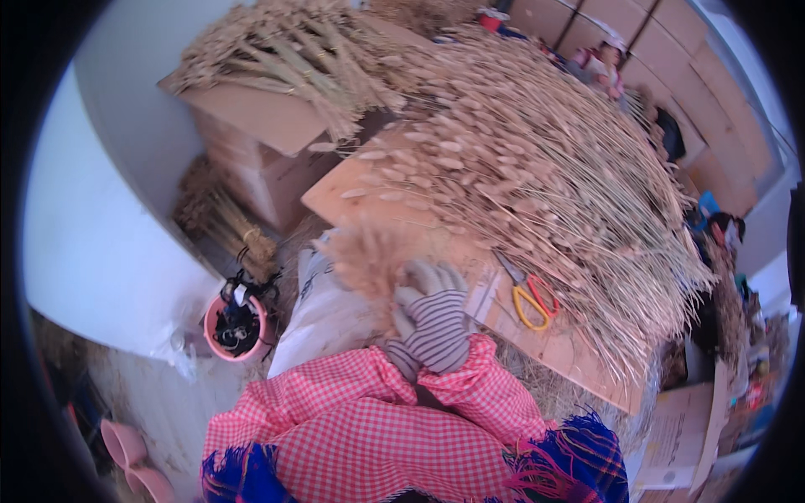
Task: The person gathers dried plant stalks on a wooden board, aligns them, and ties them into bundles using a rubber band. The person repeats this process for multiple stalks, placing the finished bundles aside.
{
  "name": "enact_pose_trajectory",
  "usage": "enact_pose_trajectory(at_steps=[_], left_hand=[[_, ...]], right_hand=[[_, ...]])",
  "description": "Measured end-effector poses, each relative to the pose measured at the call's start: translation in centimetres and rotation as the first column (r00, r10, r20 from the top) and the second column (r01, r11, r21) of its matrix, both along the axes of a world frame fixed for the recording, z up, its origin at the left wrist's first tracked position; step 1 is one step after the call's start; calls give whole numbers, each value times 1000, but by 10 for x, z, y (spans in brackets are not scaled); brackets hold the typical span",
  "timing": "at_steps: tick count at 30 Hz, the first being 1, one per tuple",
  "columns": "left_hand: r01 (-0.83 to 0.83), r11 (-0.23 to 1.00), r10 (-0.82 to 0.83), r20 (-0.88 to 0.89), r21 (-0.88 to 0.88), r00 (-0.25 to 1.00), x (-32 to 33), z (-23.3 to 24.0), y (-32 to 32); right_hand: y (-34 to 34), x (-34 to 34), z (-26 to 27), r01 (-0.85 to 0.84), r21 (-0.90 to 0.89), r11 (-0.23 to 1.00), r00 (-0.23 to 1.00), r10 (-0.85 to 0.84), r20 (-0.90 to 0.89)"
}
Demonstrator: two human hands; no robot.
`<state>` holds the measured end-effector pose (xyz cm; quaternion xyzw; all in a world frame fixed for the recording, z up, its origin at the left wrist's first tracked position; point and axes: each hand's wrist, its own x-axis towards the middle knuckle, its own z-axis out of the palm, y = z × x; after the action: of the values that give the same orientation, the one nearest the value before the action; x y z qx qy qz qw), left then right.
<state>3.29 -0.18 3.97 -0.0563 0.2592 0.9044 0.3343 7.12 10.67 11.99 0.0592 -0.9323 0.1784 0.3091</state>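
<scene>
A blurred bunch of dried fluffy grass heads (371, 254) stands upright in front of me, its stems running down to my gloved hands. My left hand (403, 357) grips the lower stems and is mostly covered by the other hand. Lying across it, my right hand (435, 317), in a grey-and-white striped glove, touches the bunch, its fingers stretched out beside the heads. Whether these fingers close on stems is hidden. Scissors (531, 300) with one yellow and one red handle rest to the right on a wooden board (604, 368). Long-stemmed dried grass (534, 170) covers much of the board.
Tied bundles (302, 63) lie on a cardboard box (245, 116) at back left. Another bundle (236, 226) stands on the floor beside a pink bucket (209, 327) of dark items. A white woven sack (321, 320) sits under my hands. A person (607, 69) appears far right.
</scene>
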Motion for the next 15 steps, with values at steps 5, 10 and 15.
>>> enact_pose_trajectory(at_steps=[5,10,15], left_hand=[[47,996,-51,54,79,997,-2,2,23],[35,994,-39,40,101,998,1,-11,37],[248,863,-223,-109,440,969,9,-17,38]], right_hand=[[15,25,4,-58,-11,998,998,58,26],[106,57,16,405,235,884,913,-378,-153],[188,61,5,630,490,602,736,-665,-128]])
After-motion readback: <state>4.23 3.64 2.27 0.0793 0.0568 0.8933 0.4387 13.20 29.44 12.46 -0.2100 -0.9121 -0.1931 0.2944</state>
